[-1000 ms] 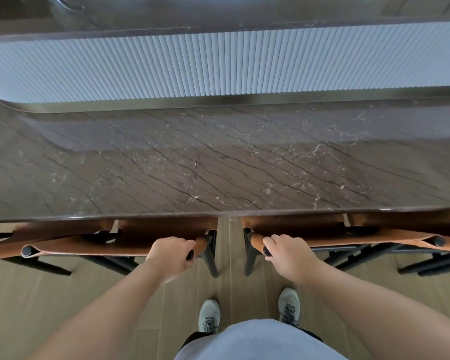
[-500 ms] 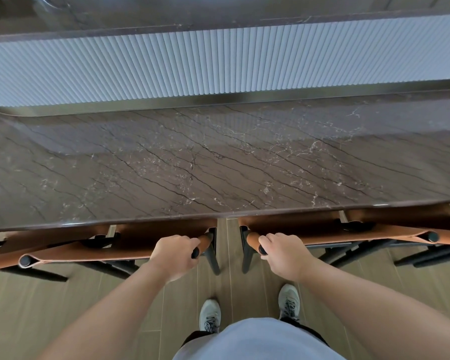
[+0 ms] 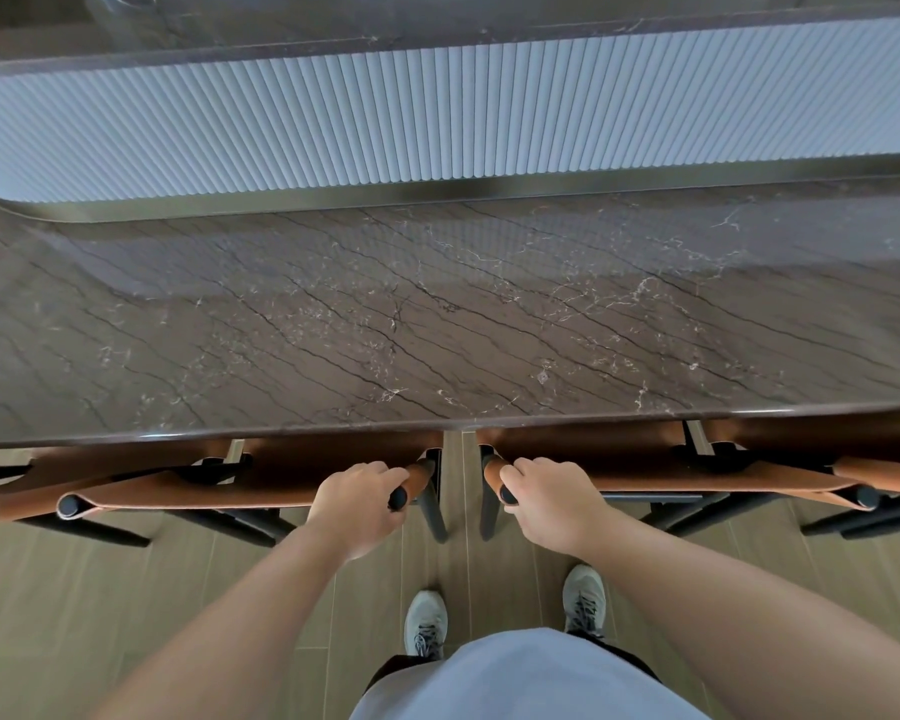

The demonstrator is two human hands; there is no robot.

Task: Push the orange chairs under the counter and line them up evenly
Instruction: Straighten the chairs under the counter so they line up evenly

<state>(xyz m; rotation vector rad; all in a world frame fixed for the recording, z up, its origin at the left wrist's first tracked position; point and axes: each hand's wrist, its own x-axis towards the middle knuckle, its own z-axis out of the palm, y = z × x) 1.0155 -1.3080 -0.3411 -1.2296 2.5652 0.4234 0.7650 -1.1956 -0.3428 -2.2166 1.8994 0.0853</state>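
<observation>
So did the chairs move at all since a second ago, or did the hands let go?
Barely. The left hand grips the left chair and the right hand grips the right chair, just as before. Both chairs look a touch further under the counter, though the camera shifted too. The gap between them and the feet are unchanged.

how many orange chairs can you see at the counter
4, all partly under the counter: far-left chair at the frame edge, second chair in the left hand, third chair in the right hand, far-right chair. More may sit outside the frame.

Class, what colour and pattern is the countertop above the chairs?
Dark brown stone with thin dark and white veins, the countertop shows best in the head view.
</observation>
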